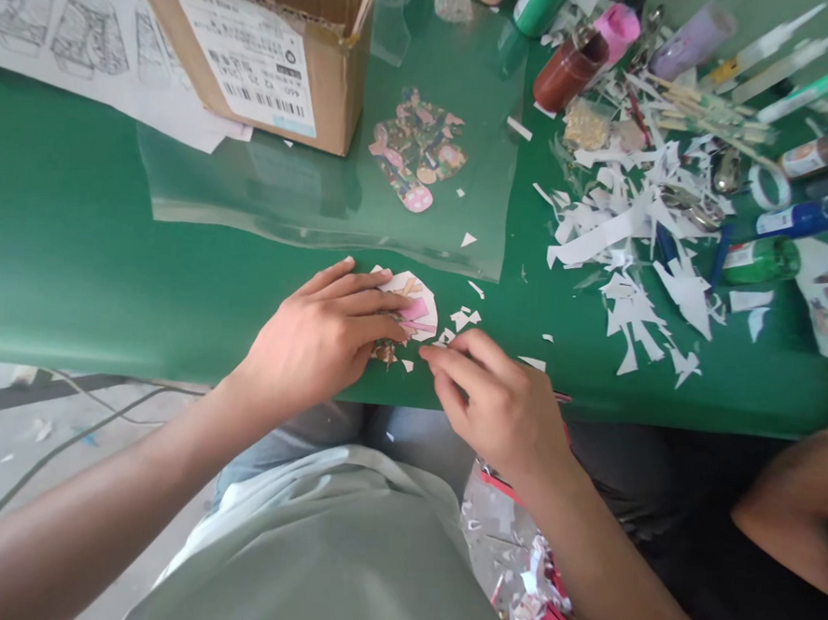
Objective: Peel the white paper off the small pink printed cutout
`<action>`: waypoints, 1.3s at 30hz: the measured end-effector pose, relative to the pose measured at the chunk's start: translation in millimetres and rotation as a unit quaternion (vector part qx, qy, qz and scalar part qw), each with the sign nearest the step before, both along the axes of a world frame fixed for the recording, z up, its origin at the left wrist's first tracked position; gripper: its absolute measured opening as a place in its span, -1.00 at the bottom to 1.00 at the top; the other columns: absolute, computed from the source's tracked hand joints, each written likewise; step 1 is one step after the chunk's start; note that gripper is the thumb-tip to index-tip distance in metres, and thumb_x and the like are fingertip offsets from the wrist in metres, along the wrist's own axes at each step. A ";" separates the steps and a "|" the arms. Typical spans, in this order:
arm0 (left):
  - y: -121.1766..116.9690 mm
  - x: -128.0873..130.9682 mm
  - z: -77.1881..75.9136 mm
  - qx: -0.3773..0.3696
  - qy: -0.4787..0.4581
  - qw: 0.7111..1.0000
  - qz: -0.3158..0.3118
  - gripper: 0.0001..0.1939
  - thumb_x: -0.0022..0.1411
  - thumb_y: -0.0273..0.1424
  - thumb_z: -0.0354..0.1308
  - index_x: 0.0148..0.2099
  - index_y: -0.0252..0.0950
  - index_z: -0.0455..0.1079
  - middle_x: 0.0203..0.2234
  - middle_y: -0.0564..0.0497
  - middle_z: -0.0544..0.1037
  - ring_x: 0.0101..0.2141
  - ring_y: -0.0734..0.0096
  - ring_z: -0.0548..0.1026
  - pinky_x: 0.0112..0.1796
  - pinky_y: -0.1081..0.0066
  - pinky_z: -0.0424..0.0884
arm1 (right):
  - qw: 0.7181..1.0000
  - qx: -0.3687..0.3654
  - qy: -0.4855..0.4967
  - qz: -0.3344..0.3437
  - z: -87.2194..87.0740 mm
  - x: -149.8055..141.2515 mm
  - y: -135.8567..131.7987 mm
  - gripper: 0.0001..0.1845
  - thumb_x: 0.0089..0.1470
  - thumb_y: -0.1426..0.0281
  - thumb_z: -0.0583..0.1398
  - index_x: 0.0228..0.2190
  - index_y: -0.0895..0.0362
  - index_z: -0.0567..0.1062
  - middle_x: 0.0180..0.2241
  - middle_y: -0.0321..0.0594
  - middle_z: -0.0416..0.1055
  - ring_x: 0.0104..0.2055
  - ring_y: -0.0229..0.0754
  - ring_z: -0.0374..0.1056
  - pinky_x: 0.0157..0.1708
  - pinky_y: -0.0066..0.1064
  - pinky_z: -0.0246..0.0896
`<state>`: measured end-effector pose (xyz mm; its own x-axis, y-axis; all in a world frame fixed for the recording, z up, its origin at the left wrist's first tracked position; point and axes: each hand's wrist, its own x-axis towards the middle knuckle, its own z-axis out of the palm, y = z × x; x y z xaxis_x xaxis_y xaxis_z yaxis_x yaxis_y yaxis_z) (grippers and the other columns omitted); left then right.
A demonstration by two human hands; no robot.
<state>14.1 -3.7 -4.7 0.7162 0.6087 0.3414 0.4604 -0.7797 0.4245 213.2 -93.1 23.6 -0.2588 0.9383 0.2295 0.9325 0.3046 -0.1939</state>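
Observation:
My left hand (329, 328) lies flat with its fingers stretched over a white paper cut-out (421, 296) printed in pink and tan, near the table's front edge. Part of the cut-out is hidden beneath the fingers. Just below those fingertips sits a small brownish, glittery piece (385, 350), half covered. To the right, my right hand (497, 390) is closed in a pinch close to the cut-out's lower right edge; what is between its fingertips is too small to make out. Small white paper scraps (464, 319) are scattered around both hands.
A clear plastic sheet (252, 202) bears colourful cut pieces (418, 147). Behind stands a cardboard box (339, 90) beside printed drawings (87, 33). Heaped white offcuts (622, 229), paint bottles (760, 259) and sticks crowd the right side. A co-worker's arm (796, 483) is at far right.

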 end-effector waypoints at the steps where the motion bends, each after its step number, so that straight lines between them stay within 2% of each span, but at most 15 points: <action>1: -0.4 0.2 0.1 0.002 0.001 1.000 0.005 -0.63 0.26 -0.57 0.02 -0.14 -0.08 0.58 -0.01 0.14 0.59 0.09 0.24 0.47 0.16 0.05 0.33 | 1.000 0.006 -0.002 -0.013 -0.1 0.7 0.4 -0.77 0.21 0.50 0.12 -0.28 0.10 0.59 -0.39 -0.29 0.50 -0.55 -0.38 0.29 -0.58 -0.48 0.03; 7: -3.3 1.0 1.7 0.029 0.020 0.999 0.036 -0.66 0.26 -0.52 0.06 -0.15 -0.02 0.59 -0.06 0.12 0.62 -0.08 0.20 0.51 -0.12 0.15 0.43 | 0.990 -0.010 0.114 -0.083 -5.7 -4.2 10.2 -0.83 0.24 0.45 0.10 -0.29 0.12 0.51 -0.34 -0.26 0.51 -0.42 -0.34 0.39 -0.50 -0.51 0.15; 12: -4.5 1.1 2.3 0.051 0.027 0.998 0.039 -0.69 0.26 -0.49 0.08 -0.17 -0.01 0.60 -0.09 0.12 0.62 -0.21 0.22 0.46 -0.26 0.19 0.36 | 0.987 0.011 0.126 -0.103 -14.5 -14.6 13.2 -0.83 0.21 0.48 0.10 -0.33 0.11 0.50 -0.35 -0.28 0.50 -0.46 -0.36 0.35 -0.48 -0.51 0.16; 20: -4.5 1.2 3.2 0.067 0.027 0.997 0.040 -0.69 0.25 -0.51 0.08 -0.18 -0.03 0.59 -0.11 0.11 0.62 -0.22 0.22 0.44 -0.29 0.20 0.32 | 0.989 0.012 0.103 -0.106 -14.1 -15.2 13.5 -0.83 0.21 0.46 0.12 -0.32 0.10 0.52 -0.32 -0.26 0.52 -0.39 -0.32 0.42 -0.50 -0.50 0.12; 32: -3.5 0.9 1.2 0.083 0.022 0.996 0.032 -0.71 0.25 -0.52 0.10 -0.17 -0.05 0.59 -0.11 0.10 0.62 -0.22 0.24 0.43 -0.28 0.22 0.30 | 0.990 0.025 0.101 -0.099 -17.3 -14.8 13.7 -0.84 0.20 0.46 0.14 -0.33 0.12 0.53 -0.33 -0.28 0.52 -0.42 -0.34 0.41 -0.51 -0.51 0.12; 39: -3.7 -0.1 1.1 0.088 0.023 0.995 0.028 -0.72 0.26 -0.51 0.10 -0.16 -0.06 0.58 -0.09 0.12 0.61 -0.22 0.23 0.43 -0.28 0.21 0.32 | 0.987 -0.005 0.125 -0.105 -15.4 -13.8 14.1 -0.82 0.22 0.45 0.11 -0.32 0.10 0.53 -0.34 -0.28 0.51 -0.47 -0.37 0.36 -0.50 -0.51 0.13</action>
<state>14.0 -7.3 -3.6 0.6998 0.5817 0.4146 0.5207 -0.8127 0.2614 199.4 -78.9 8.2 0.0058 0.9679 0.2514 0.8973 0.1059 -0.4285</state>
